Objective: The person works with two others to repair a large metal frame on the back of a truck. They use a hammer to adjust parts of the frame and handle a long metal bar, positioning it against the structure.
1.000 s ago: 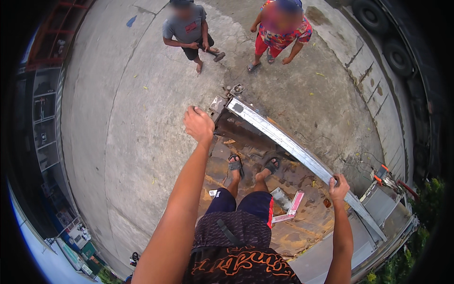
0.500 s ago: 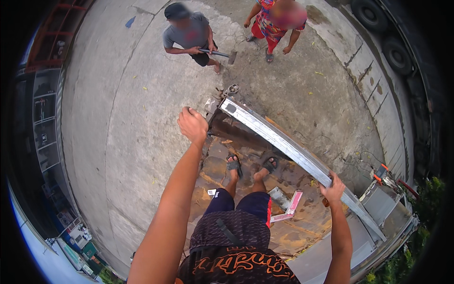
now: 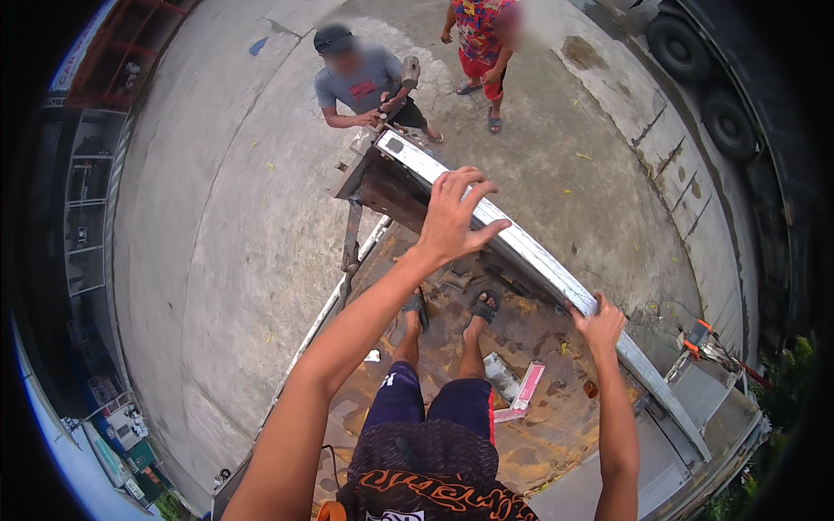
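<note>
A long truck-bed gate point(image 3: 508, 239) with a worn white metal top edge runs slantwise in front of me, from the upper middle down to the lower right. My right hand point(image 3: 601, 323) is closed over that edge, past its middle. My left hand point(image 3: 456, 213) reaches over the gate nearer its far left end. Its fingers are spread and curved above the edge; whether they touch it I cannot tell. At that far end, a person in a grey shirt point(image 3: 363, 85) holds a hammer point(image 3: 410, 73) raised, with a hand beside the metal corner.
I stand in sandals on a rusty metal bed floor point(image 3: 452, 347). A pink and white angled strip point(image 3: 526, 386) and a grey-white piece point(image 3: 501, 377) lie near my feet. Another person point(image 3: 482, 43) stands beyond the gate. An orange-ended tool point(image 3: 698, 333) sits at the right.
My left hand has moved right from beside the corner to the gate's edge, its fingers spreading. The gate's far end appears higher and further left. The grey-shirted person has stepped up to it, hammer raised.
</note>
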Motion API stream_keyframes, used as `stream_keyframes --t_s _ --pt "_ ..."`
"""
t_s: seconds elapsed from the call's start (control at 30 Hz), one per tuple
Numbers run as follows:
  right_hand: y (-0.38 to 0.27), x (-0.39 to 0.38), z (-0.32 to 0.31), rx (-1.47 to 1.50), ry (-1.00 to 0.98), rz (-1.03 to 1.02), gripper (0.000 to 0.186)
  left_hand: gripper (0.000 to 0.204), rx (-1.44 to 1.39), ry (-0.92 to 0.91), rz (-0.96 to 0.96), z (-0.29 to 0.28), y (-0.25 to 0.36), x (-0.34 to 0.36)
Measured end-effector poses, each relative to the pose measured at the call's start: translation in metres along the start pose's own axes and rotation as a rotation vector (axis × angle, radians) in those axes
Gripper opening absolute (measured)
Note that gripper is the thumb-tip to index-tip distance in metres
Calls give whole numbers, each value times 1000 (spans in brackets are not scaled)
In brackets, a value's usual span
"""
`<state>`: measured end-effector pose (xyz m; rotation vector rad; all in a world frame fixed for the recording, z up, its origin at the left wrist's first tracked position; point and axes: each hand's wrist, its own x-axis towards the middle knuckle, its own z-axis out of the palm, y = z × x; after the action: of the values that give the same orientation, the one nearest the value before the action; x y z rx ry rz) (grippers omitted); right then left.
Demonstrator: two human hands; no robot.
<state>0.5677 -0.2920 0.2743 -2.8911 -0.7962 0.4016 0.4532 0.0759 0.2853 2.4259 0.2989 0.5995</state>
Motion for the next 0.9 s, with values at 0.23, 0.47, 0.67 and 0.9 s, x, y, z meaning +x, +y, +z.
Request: stream_keyframes --t_s 0.23,0.47,0.67,0.9 --pt "-6 3 -5 -35 55 -2 57 57 235 -1024 155 134 124 29" --pt "-9 3 -7 -12 45 26 60 30 177 -668 192 142 112 3" --pt "-13 3 -10 -14 63 22 62 31 221 -607 195 144 114 3" --pt "-10 3 -9 -13 85 -3 63 34 221 -622 185 142 115 3"
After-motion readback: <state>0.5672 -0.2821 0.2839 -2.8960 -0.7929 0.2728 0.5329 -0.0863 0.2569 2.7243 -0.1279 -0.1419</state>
